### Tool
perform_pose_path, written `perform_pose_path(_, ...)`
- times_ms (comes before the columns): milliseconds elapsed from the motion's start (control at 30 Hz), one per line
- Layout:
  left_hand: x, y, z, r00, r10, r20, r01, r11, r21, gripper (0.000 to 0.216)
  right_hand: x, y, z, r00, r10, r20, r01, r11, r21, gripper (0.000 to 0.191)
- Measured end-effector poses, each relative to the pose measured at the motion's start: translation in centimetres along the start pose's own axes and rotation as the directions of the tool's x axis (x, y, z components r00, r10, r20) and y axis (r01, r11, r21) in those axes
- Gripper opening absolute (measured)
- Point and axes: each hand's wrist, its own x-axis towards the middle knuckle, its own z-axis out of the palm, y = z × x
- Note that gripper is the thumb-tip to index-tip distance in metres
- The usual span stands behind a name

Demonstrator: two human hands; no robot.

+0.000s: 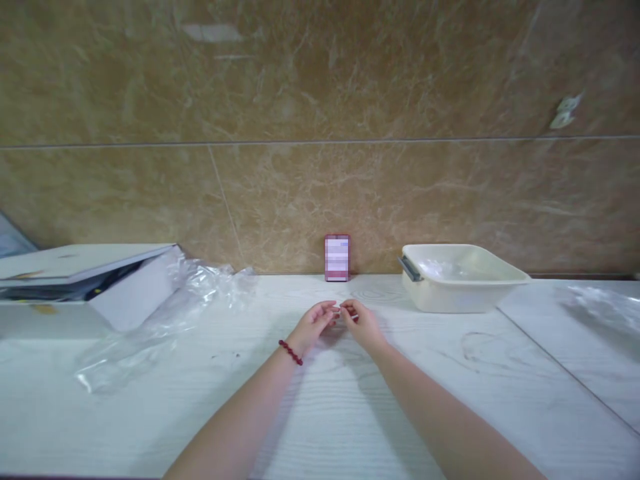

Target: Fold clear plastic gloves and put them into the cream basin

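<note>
My left hand [315, 323], with a dark red bead bracelet [291, 352] at its wrist, is over the white wood-grain table in the middle of the view. Its fingers curl inward towards the thumb. My right hand [361, 325] faces it, thumb and fingers drawn together in a pinch. The fingertips of both hands nearly meet; whatever is between them is too small to make out. Just beyond them a phone [337, 259] with a lit, blurred screen leans upright on the wall.
A cream plastic tub [450, 299] with a grey side handle stands right, clear plastic inside. On the left are a white box [135, 297] with its lid ajar and crumpled clear film [165, 337]. More film [607, 303] lies far right. A tiled wall [280, 200] bounds the table [320, 427].
</note>
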Motion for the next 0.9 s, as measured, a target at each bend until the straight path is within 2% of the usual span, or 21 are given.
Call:
perform_pose_path(200, -0.1, 0.3, 0.1, 0.999, 0.044, -0.001, -0.044, 0.995, 0.090, 0.036, -0.1, -0.2, 0.1, 0.999, 0.006, 0.051, -0.006, 1.000, -0.016, 0.018)
perform_pose_path(467, 0.0, 0.5, -1.0, 0.989, 0.139, -0.060, -0.105, 0.914, 0.391, 0.027, -0.2, -0.4, 0.0, 0.998, 0.000, 0.070, 0.004, 0.998, -0.062, 0.019)
perform_pose_path(533, -0.1, 1.1, -1.7, 0.977, 0.197, -0.083, -0.124, 0.838, 0.531, 0.025, -0.2, -0.2, -0.1, 0.997, 0.012, 0.077, -0.007, 0.998, -0.067, 0.019)
perform_pose_path(600, -0.1, 2.0, -2.6, 0.957, 0.265, -0.117, -0.115, 0.717, 0.688, 0.025, -0.2, -0.1, -0.1, 0.997, 0.024, 0.079, -0.018, 0.996, -0.082, 0.019)
perform_pose_path(700, -0.4, 3.7, -4.6, 0.916, 0.348, -0.200, -0.007, 0.512, 0.859, 0.027, -0.2, 0.0, -0.1, 0.996, 0.029, 0.086, -0.020, 0.994, -0.104, 0.019)
perform_pose_path(800, -0.7, 5.3, -6.8, 0.839, 0.448, -0.309, 0.143, 0.367, 0.919, 0.028, -0.2, 0.0, -0.1, 0.995, 0.028, 0.093, -0.018, 0.994, -0.105, 0.020)
perform_pose_path(900, -1.1, 6.4, -8.8, 0.763, 0.525, -0.378, 0.268, 0.275, 0.923, 0.028, -0.2, 0.0, -0.1, 0.995, 0.028, 0.091, -0.018, 0.994, -0.109, 0.020)
